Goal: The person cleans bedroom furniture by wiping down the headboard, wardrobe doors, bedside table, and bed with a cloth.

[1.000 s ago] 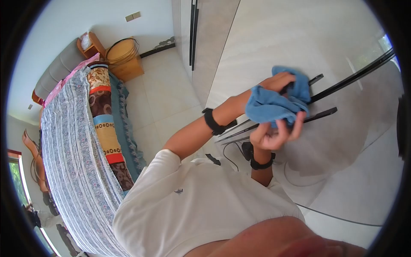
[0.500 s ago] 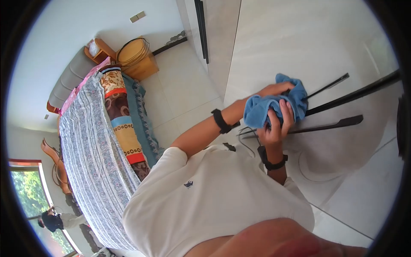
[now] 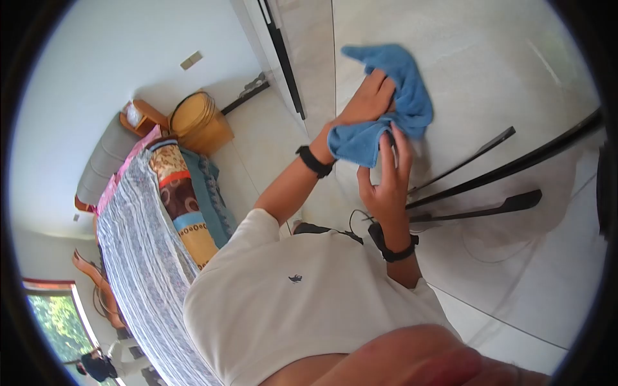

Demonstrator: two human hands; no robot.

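1. Nearest the camera is the person's white T-shirt (image 3: 309, 302), filling the lower middle of the view; both forearms rise out of it toward a pale, glossy cabinet door (image 3: 463, 71).
2. The right hand (image 3: 385, 183), a black wristband (image 3: 394, 251) below it, is raised with its fingers nearly straight and loosely spread; the fingertips pinch the lower fold of a blue cloth (image 3: 386, 103), apparently to keep that loose end gathered.
3. The left hand (image 3: 368, 100), with a black wristband (image 3: 313, 161) of its own, lies flat on the middle of the cloth, fingers extended and pressed into it, likely so the cloth stays against the door's surface.
4. The cloth is a soft, bunched towel, light blue, creased into thick folds, one corner standing up toward the door's upper edge. It sits on the door face near its left edge.
5. Long black handles (image 3: 508, 167) run across the door just right of the hands.
6. Farther off at left, a bed (image 3: 148, 257) with a patterned cover stands on the tiled floor, and a round wooden basket (image 3: 193, 116) sits by the wall.
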